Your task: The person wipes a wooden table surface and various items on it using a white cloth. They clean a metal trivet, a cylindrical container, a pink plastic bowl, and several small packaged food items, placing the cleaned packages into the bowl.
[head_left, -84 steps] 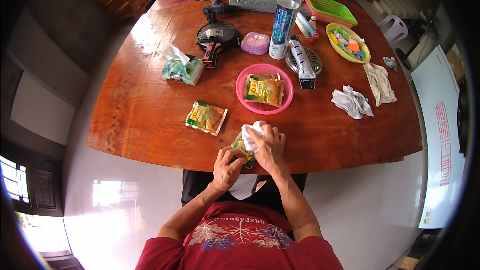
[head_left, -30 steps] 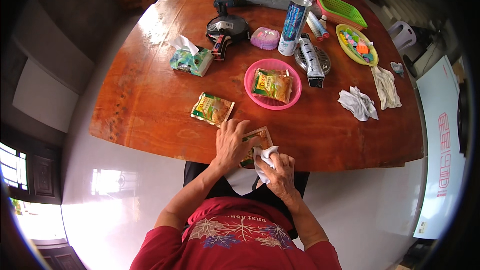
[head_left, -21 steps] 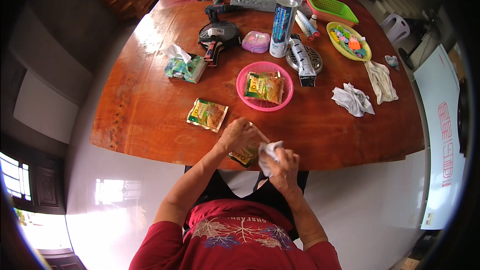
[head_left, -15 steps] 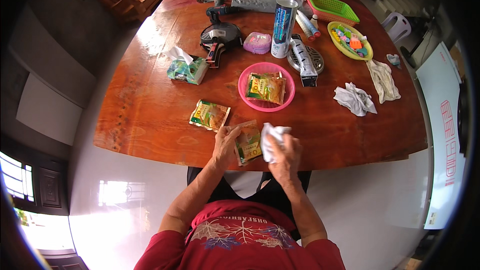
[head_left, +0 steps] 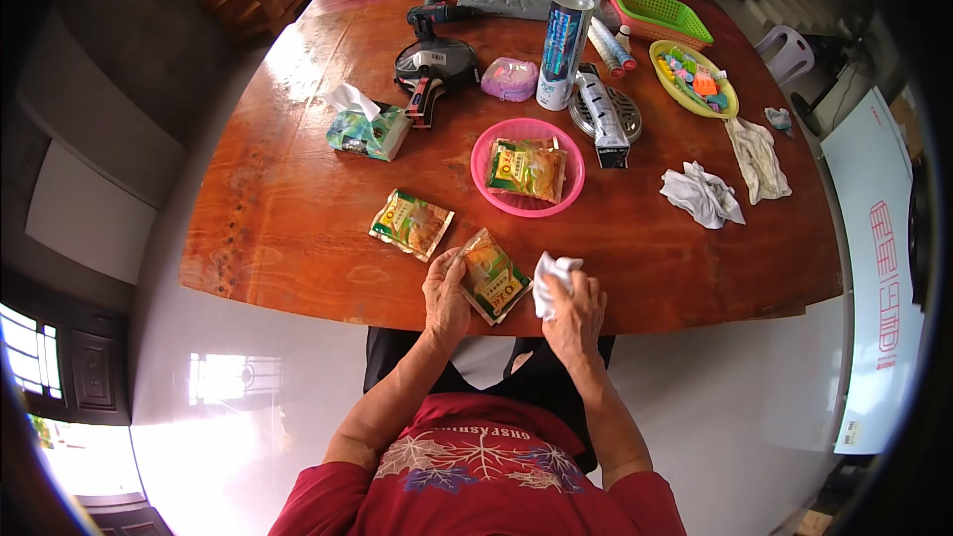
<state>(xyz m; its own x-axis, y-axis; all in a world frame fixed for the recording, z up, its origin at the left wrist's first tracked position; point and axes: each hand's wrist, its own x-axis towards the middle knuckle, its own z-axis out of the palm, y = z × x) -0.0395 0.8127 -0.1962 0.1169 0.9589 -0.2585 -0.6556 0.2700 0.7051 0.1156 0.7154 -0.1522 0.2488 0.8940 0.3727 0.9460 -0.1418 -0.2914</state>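
Observation:
Near the table's front edge, my left hand pinches the left side of a green and orange food packet, which is tilted. My right hand grips a bunched white cloth just to the right of that packet, apart from it. A second packet of the same kind lies flat on the table, beyond my left hand. Farther off, a pink plastic basket holds more such packets.
On the wooden table stand a tissue pack, a table-tennis bat case, a purple pouch, a tall blue tube and a yellow basket of coloured pieces. A crumpled white cloth and a cream cloth lie at the right.
The packet in my left hand has turned, its top now leaning left and its printed face more visible. My right hand with the cloth has moved slightly right, away from the packet.

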